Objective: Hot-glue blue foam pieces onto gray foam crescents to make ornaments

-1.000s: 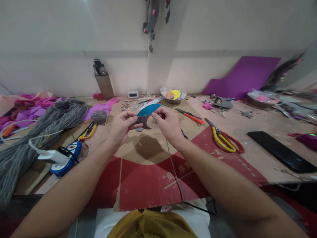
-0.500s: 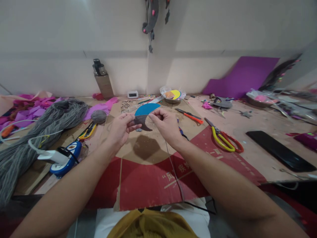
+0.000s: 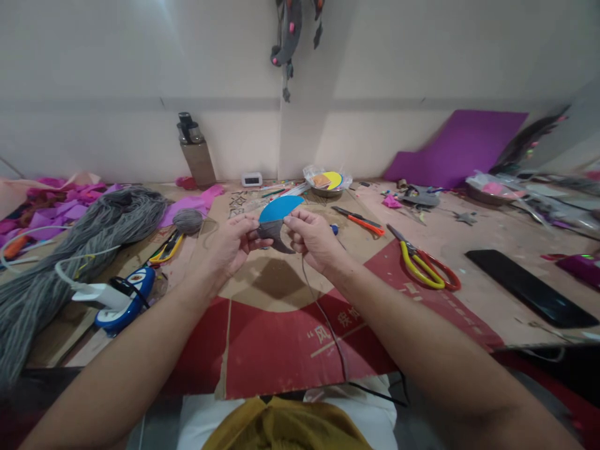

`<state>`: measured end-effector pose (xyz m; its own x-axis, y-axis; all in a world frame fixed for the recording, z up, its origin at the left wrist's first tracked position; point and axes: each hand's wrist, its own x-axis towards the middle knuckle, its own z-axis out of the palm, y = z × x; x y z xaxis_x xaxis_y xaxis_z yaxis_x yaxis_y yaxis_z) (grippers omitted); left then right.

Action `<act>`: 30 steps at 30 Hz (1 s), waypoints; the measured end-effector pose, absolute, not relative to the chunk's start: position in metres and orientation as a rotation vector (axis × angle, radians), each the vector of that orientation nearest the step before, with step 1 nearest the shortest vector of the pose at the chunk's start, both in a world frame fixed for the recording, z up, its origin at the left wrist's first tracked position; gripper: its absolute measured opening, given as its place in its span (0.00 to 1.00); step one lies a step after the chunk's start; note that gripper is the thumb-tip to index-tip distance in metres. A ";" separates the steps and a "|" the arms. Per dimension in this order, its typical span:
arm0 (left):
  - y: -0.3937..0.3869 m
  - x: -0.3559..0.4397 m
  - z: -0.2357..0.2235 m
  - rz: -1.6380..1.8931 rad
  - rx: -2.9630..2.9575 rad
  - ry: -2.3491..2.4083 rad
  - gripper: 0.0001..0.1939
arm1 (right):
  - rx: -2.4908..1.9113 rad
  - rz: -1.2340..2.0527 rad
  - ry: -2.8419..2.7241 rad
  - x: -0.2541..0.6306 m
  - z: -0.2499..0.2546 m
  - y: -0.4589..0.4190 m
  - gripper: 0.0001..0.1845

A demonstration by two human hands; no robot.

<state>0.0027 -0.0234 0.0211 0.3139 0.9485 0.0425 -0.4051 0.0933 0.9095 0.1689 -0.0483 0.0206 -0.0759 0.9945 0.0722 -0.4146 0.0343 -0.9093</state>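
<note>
Between my hands, above the cardboard, is a crescent with a bare blue upper part and a lower part covered in grey yarn. My left hand pinches its left side, thumb on top and fingers underneath. At the right edge, where blue meets grey, the thumb and fingers of my right hand are closed on the grey yarn. That strand hangs from my right hand across the cardboard toward my lap. My fingertips hide the exact pinch points.
Cardboard lies under my hands. To the right are yellow-and-red-handled scissors, an orange utility knife and a black slab. At left are a grey yarn skein, a yarn ball and a blue power strip.
The crescent has turned slightly and lowered a little. My right hand has shifted slightly left and down, and the yarn strand below it hangs more to the left.
</note>
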 end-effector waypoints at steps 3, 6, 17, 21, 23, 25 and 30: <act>-0.024 0.002 0.022 1.093 0.994 0.649 0.05 | -0.732 1.515 -0.929 0.170 0.020 -0.048 0.22; -0.025 0.003 0.023 1.088 1.006 0.633 0.06 | -0.745 1.508 -0.926 0.173 0.018 -0.044 0.22; -0.031 0.006 0.028 1.035 1.221 0.715 0.11 | -0.785 1.442 -1.074 0.169 0.020 -0.052 0.18; -0.029 0.006 0.027 1.034 1.220 0.717 0.12 | -0.772 1.458 -1.070 0.169 0.019 -0.051 0.17; -0.029 0.006 0.027 1.048 1.229 0.697 0.13 | -0.772 1.462 -1.048 0.170 0.019 -0.050 0.17; -0.030 0.007 0.029 1.062 1.248 0.661 0.15 | -0.762 1.477 -1.019 0.171 0.019 -0.049 0.18; -0.033 0.011 0.031 1.070 1.263 0.624 0.21 | -0.694 1.499 -0.947 0.173 0.020 -0.046 0.21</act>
<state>0.0109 -0.0331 0.0312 0.4128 0.8946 0.1711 -0.2915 -0.0482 0.9553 0.1731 -0.0456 0.0199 -0.1511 0.9845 0.0887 -0.5032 0.0006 -0.8642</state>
